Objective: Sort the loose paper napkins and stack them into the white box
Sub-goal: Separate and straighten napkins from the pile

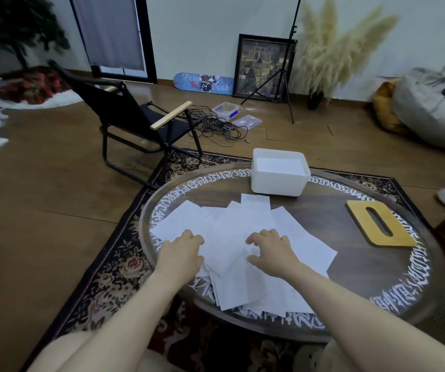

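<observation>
Several loose white paper napkins [232,226] lie fanned and overlapping across the near half of a round dark wooden table [331,224]. My left hand [182,249] rests on the left part of the pile, fingers bent down onto the paper. To its right, my right hand [271,251] lies on the middle of the pile with fingertips curled against the napkins. Whether either hand pinches a napkin is not visible. The white box [279,183] stands at the table's far edge, beyond the pile, with white napkins lying flat inside it.
A wooden lid with an oval slot [379,224] lies on the table's right side. A black folding chair [141,119] stands on the floor beyond the table to the left, with cables and plastic containers behind it. A patterned rug lies under the table.
</observation>
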